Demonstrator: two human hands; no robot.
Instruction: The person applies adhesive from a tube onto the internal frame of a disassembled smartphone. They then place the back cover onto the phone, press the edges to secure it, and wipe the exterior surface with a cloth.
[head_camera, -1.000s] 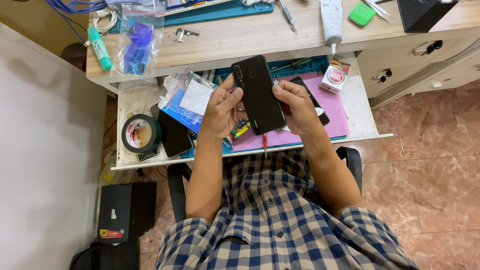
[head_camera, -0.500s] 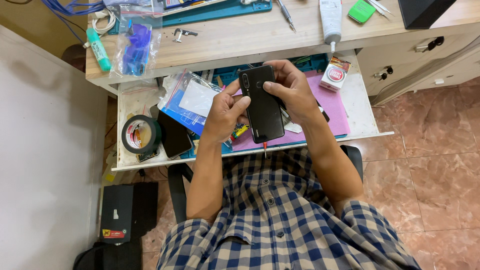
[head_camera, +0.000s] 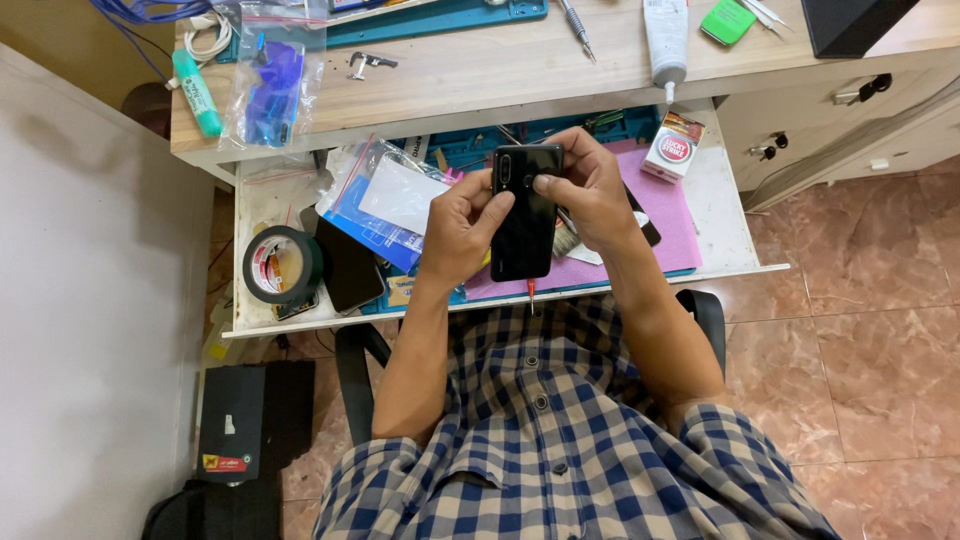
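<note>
Black phone (head_camera: 524, 215) held back-up over the pull-out worktop (head_camera: 720, 240), our left hand (head_camera: 462, 232) cupping its edge, right hand (head_camera: 590, 190) fingertips pressing near the camera; loose grip could drop it onto the clutter.

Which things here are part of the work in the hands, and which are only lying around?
In the work:
- black phone, back side up
- left hand, gripping its side
- right hand, thumb on its upper part

Lying about:
- roll of black tape
- second dark phone
- small red and white box
- white tube
- green marker
- purple mat
</note>
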